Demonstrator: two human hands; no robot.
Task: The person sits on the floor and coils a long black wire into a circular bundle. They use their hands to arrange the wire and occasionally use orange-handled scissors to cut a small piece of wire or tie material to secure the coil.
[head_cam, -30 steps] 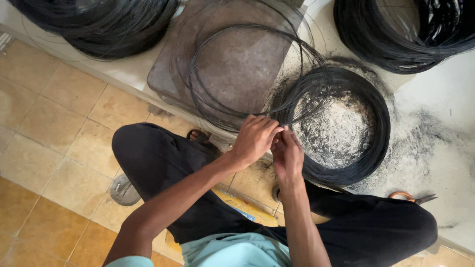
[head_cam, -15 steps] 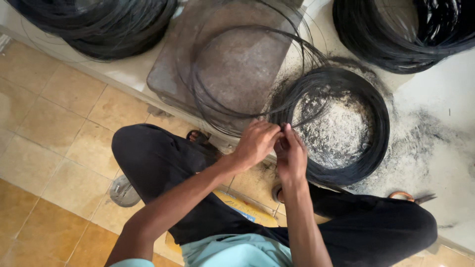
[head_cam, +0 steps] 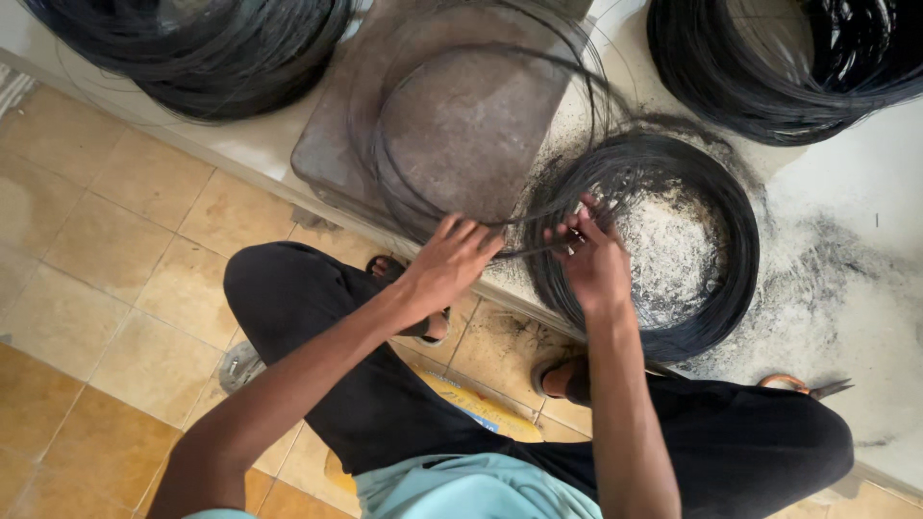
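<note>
We see a tan tiled floor at left. A pale raised ledge, dusted with grey powder, crosses above it.

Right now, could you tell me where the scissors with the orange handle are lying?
In the head view, the scissors lie at the lower right on the dusty white surface, beside the person's knee and below the nearest black wire coil.

Both arms are stretched forward, left hand and right hand held close together, fingers curled and pinched.
</note>
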